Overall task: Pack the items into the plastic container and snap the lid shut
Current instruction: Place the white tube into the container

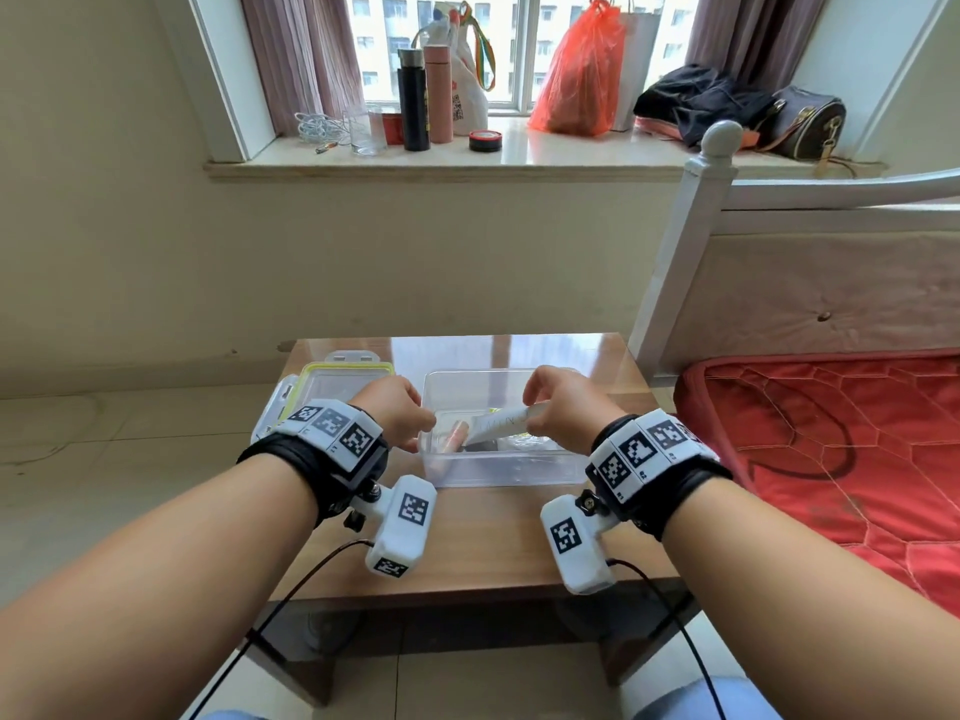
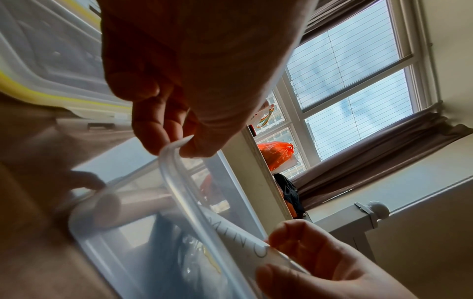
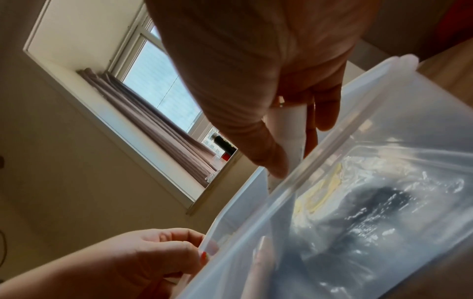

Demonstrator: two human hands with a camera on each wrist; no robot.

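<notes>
Both hands grip: my left hand [image 1: 397,407] pinches the container [image 1: 498,467] rim, my right hand [image 1: 558,413] pinches the white tube [image 1: 498,426], which could catch the near wall and tip out.

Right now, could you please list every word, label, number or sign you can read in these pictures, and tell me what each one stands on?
"MINO": only these grey letters show, on the white tube that the right hand holds over the plastic container; the fingers hide the rest.
Square black-and-white coded markers on the wristbands: their small numbers are too small to read.
QR code and red print on the white bag on the windowsill: too small to read.
</notes>
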